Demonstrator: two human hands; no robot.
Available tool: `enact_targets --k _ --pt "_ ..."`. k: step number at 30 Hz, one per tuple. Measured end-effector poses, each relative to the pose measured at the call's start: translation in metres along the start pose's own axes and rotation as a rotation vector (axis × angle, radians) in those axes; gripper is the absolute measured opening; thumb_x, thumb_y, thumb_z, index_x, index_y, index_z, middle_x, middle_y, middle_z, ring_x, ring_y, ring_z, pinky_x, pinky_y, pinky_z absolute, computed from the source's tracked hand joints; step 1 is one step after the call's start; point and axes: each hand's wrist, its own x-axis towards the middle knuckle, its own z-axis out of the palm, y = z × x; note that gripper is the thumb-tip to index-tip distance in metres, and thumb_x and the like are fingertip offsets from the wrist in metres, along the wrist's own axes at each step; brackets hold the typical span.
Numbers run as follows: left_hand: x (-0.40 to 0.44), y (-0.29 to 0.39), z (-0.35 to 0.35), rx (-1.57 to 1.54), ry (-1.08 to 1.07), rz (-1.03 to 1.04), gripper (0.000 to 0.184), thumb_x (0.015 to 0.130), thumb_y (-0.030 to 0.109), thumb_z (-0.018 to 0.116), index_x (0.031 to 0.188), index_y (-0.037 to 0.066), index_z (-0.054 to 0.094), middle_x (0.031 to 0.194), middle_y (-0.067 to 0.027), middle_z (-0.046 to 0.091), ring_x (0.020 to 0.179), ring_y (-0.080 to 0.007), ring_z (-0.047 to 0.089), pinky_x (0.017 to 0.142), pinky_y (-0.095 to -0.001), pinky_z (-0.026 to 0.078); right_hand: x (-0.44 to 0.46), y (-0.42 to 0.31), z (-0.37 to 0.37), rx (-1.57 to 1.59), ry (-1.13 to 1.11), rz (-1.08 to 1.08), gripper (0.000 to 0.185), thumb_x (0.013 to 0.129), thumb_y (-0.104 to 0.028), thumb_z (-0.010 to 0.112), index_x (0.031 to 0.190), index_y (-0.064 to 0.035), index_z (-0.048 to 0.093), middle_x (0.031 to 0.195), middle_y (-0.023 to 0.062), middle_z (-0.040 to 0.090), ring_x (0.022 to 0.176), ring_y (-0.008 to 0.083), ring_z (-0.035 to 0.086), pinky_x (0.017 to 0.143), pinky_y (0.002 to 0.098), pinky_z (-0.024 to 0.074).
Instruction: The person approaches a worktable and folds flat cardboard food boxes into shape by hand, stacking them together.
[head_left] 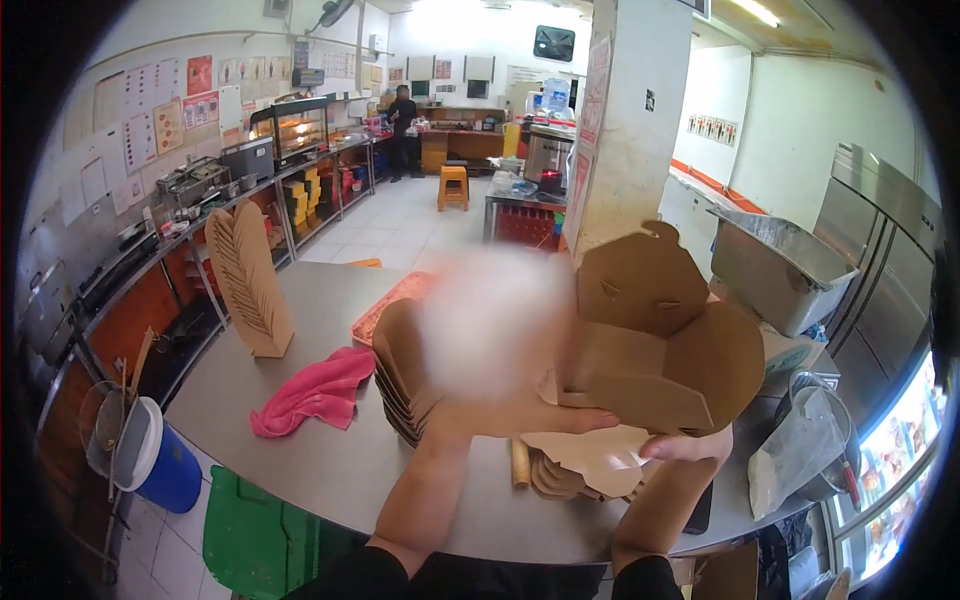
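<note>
A brown cardboard takeout box (625, 355), its flaps standing up and spread, is tilted above the table between my hands. My left hand (530, 412) grips its lower left edge, a finger or thumb lying along the front; a blurred white patch covers part of this hand. With the thumb in front and the other fingers mostly hidden, my right hand (695, 450) holds the lower right corner. Below them lies a pile of flat cardboard box blanks (575, 480). A stack of nested formed boxes (393, 350) stands beside my left forearm.
On the steel table (320, 480) are a pink cloth (315, 390), an upright brown paper bag (248, 285) and a red patterned packet (388, 305). A metal tub (780, 265) is at right, a blue bucket (160, 460) at left. A person (402, 130) stands far back.
</note>
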Motion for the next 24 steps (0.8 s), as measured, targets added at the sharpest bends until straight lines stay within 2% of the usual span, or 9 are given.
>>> enact_targets --k 3,7,11,12,15,17,18,21,24 --pt "0.001 0.009 -0.001 0.261 0.069 0.173 0.102 0.065 0.014 0.097 0.149 0.000 0.040 0.142 -0.0104 0.054 0.131 -0.0153 0.050 0.108 -0.0344 0.042 0.005 0.001 0.001 -0.089 0.105 -0.045 0.109 0.054 -0.024 0.099 0.143 0.0059 0.045 0.134 0.0157 0.059 0.119 0.0288 0.060 0.102 0.0400 0.0471" --pt "0.003 -0.002 0.002 -0.039 -0.010 0.241 0.108 0.062 0.017 0.099 0.150 -0.001 0.038 0.141 -0.0097 0.054 0.131 -0.0161 0.050 0.110 -0.0342 0.041 0.006 0.003 -0.008 -0.048 0.111 0.139 0.118 0.051 -0.025 0.102 0.145 0.0034 0.036 0.138 0.0137 0.051 0.128 0.0263 0.052 0.106 0.0429 0.0437" --pt "0.003 0.009 0.001 -0.130 0.017 0.140 0.109 0.059 0.020 0.101 0.147 -0.001 0.040 0.141 -0.0091 0.054 0.131 -0.0177 0.051 0.111 -0.0350 0.041 0.013 0.011 -0.016 -0.263 -0.294 -0.456 0.118 0.050 -0.031 0.103 0.144 0.0035 0.041 0.137 0.0130 0.053 0.126 0.0267 0.054 0.107 0.0427 0.0438" --pt "0.003 0.006 0.003 -0.128 0.036 0.135 0.109 0.059 0.020 0.101 0.147 -0.001 0.040 0.141 -0.0091 0.054 0.131 -0.0177 0.051 0.111 -0.0350 0.041 0.003 0.020 -0.022 -0.143 -0.122 -0.227 0.119 0.051 -0.034 0.103 0.145 0.0033 0.040 0.139 0.0136 0.052 0.127 0.0270 0.053 0.107 0.0428 0.0437" --pt "0.005 0.000 0.011 -0.051 0.113 0.351 0.107 0.059 0.023 0.100 0.145 -0.001 0.041 0.139 -0.0114 0.055 0.130 -0.0205 0.052 0.110 -0.0377 0.042 0.016 0.030 -0.010 -0.016 0.119 -0.096 0.126 0.053 -0.040 0.102 0.150 0.0027 0.035 0.144 0.0157 0.049 0.130 0.0285 0.051 0.109 0.0433 0.0424" --pt "0.003 0.007 0.017 0.162 0.518 0.310 0.106 0.059 0.028 0.100 0.143 0.000 0.040 0.137 -0.0135 0.053 0.128 -0.0231 0.054 0.108 -0.0396 0.043 0.029 0.016 0.022 -0.266 0.335 -0.075 0.129 0.061 -0.063 0.091 0.157 -0.0043 0.027 0.147 0.0113 0.045 0.131 0.0269 0.050 0.109 0.0415 0.0428" --pt "0.003 0.010 0.022 0.191 0.626 0.361 0.101 0.060 0.020 0.096 0.140 -0.001 0.038 0.135 -0.0182 0.048 0.120 -0.0324 0.050 0.102 -0.0472 0.042 0.027 0.017 0.034 -0.263 0.318 -0.069 0.129 0.061 -0.063 0.091 0.157 -0.0043 0.027 0.147 0.0113 0.045 0.131 0.0269 0.050 0.109 0.0415 0.0428" --pt "-0.002 0.013 0.029 0.525 0.642 0.438 0.104 0.057 0.020 0.096 0.141 -0.001 0.037 0.135 -0.0204 0.046 0.123 -0.0404 0.046 0.106 -0.0512 0.037 0.021 0.020 0.051 -0.140 0.048 -0.270 0.124 0.067 -0.060 0.089 0.158 -0.0051 0.025 0.145 0.0121 0.046 0.130 0.0268 0.052 0.109 0.0408 0.0432" --pt "-0.008 0.023 0.025 0.504 0.455 0.452 0.108 0.057 0.025 0.096 0.143 0.001 0.036 0.138 -0.0209 0.043 0.127 -0.0419 0.042 0.107 -0.0503 0.036 0.022 0.023 0.046 -0.348 0.285 -0.224 0.121 0.068 -0.054 0.086 0.159 -0.0061 0.023 0.148 0.0138 0.044 0.132 0.0280 0.051 0.109 0.0420 0.0442"
